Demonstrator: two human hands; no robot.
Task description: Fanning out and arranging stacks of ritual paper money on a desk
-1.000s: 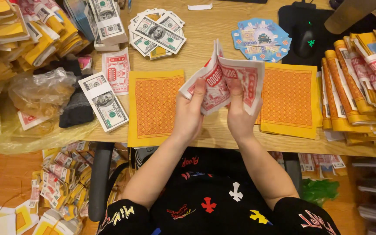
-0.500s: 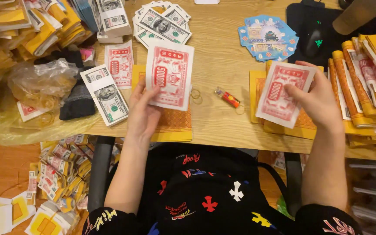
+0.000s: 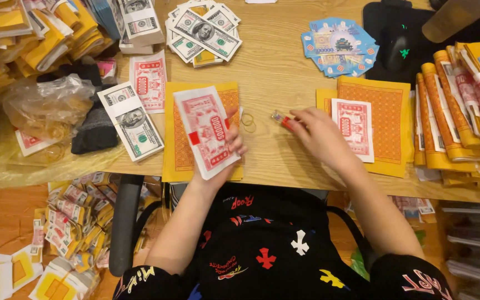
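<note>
My left hand (image 3: 230, 145) holds a stack of red and white paper notes (image 3: 205, 130) tilted above a pile of yellow and orange sheets (image 3: 176, 150). My right hand (image 3: 315, 133) rests on the wooden table (image 3: 276, 72), fingers closing around a small red and clear object (image 3: 280, 118). A rubber band (image 3: 248, 122) lies just left of that object. To the right of my right hand a second red and white stack (image 3: 354, 128) lies flat on another yellow and orange pile (image 3: 387, 114).
Grey banknote bundles (image 3: 131, 128) and fanned notes (image 3: 204, 30) lie at the left and back. Blue notes (image 3: 337, 44) and a black mouse (image 3: 395, 47) sit at the back right. Rolled yellow bundles (image 3: 462, 111) crowd the right edge, a plastic bag (image 3: 45, 105) the left.
My right hand has put its red stack down on the right yellow pile and moved left to the small red object. My left hand still holds its stack, now tilted.
</note>
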